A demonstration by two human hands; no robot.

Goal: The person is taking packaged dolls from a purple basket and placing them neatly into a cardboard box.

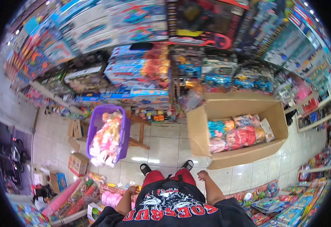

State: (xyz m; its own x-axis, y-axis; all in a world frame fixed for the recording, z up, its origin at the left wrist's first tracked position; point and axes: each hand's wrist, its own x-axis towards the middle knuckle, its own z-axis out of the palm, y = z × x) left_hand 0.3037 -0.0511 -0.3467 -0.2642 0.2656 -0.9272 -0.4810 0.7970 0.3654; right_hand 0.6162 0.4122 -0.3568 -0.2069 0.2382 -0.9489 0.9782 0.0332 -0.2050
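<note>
My left hand (133,189) hangs beside my thigh, small and blurred; whether its fingers are closed is unclear. On the other side, my right hand (202,175) is loosely curled, with nothing visible in it. Ahead on the left is a purple plastic basket (128,127), filled with dolls (108,133) in clear wrapping. A large cardboard box (198,130) with raised flaps lies ahead on the right. Inside it, wrapped dolls (242,137) in red, pink and turquoise cover part of the bottom. Both hands are apart from the basket and the box.
Shelves of boxed toys (137,65) line the far side. A wooden stool (140,133) stands beside the basket. Small cartons (78,164) and pink rolls (62,198) lie to the left. Toy packages (278,204) fill a low display at right. Tiled floor (164,144) runs between.
</note>
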